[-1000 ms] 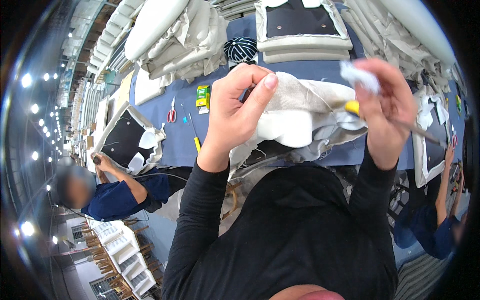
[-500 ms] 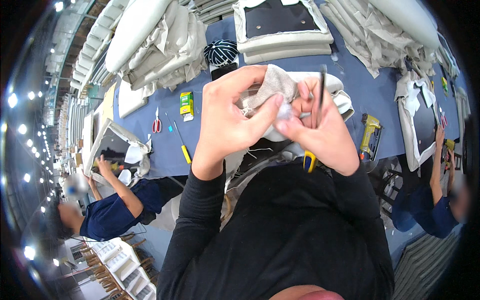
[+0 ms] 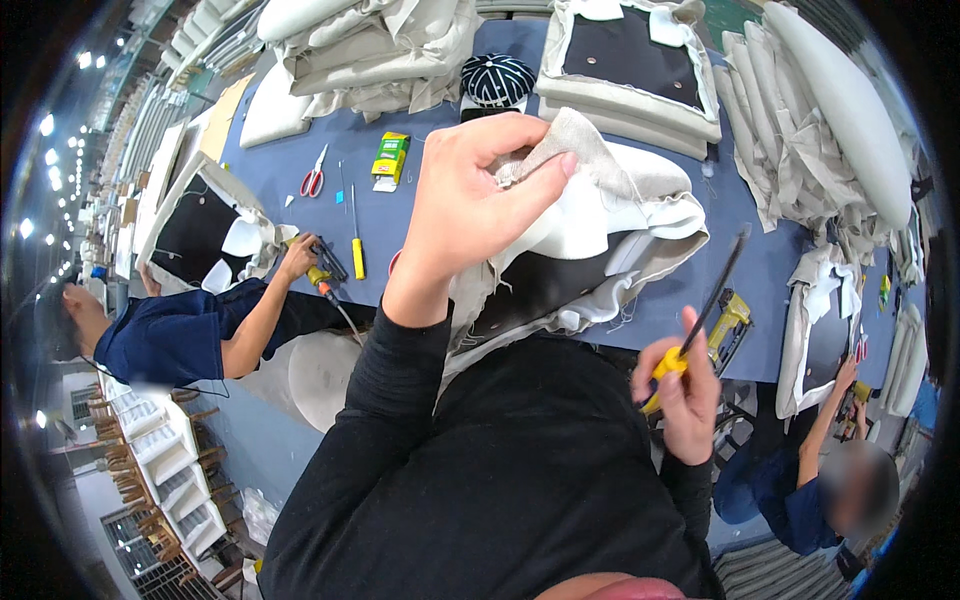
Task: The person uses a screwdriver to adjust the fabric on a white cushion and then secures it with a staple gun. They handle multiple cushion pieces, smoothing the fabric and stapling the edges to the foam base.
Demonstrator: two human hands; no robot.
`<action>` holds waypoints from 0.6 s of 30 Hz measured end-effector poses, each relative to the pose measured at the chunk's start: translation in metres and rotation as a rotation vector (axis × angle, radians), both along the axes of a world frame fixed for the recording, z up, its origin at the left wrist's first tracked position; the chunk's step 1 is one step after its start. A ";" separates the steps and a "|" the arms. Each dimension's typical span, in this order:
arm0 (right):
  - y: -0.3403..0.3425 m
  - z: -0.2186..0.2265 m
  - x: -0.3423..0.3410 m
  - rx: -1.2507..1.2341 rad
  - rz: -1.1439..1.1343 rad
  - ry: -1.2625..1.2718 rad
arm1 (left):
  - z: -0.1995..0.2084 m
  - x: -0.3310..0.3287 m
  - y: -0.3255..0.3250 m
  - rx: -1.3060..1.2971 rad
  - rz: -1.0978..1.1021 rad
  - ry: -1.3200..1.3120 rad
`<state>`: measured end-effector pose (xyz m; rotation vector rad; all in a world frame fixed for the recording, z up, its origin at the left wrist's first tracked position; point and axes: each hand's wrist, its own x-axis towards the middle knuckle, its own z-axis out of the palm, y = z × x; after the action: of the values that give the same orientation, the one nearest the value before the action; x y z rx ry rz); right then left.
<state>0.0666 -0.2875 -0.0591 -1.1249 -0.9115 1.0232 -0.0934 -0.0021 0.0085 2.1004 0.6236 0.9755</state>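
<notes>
Two hands busy: my left hand pinches the beige fabric cover at the blue tabletop's near edge; my right hand grips a yellow-handled tool.

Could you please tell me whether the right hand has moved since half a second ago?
Yes. The right hand, holding a yellow-handled tool, has dropped away from the beige fabric cover, toward the blue table's near edge.

— We're seeing the left hand pinching a coarse, matt beige woven cover, aren't we?

— Yes, and we're noticing smooth black lining showing beneath it. The tool in the right hand is looking like dull dark metal with a glossy yellow plastic handle.

— We're finding the counter covered in matt blue.
</notes>
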 end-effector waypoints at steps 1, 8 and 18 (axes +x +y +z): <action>0.005 0.013 0.007 -0.059 -0.113 -0.314 | 0.001 0.002 -0.002 -0.002 -0.002 -0.030; 0.029 0.054 0.020 -0.016 -0.303 -0.990 | 0.009 -0.005 -0.019 -0.023 0.005 -0.052; 0.033 0.044 0.008 -0.043 -0.340 -1.089 | 0.013 -0.013 -0.034 -0.121 0.009 -0.119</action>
<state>0.0746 -0.2548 -0.0155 -1.8343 -1.4571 0.0750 -0.1066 -0.0364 0.0220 1.9198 0.6159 1.0336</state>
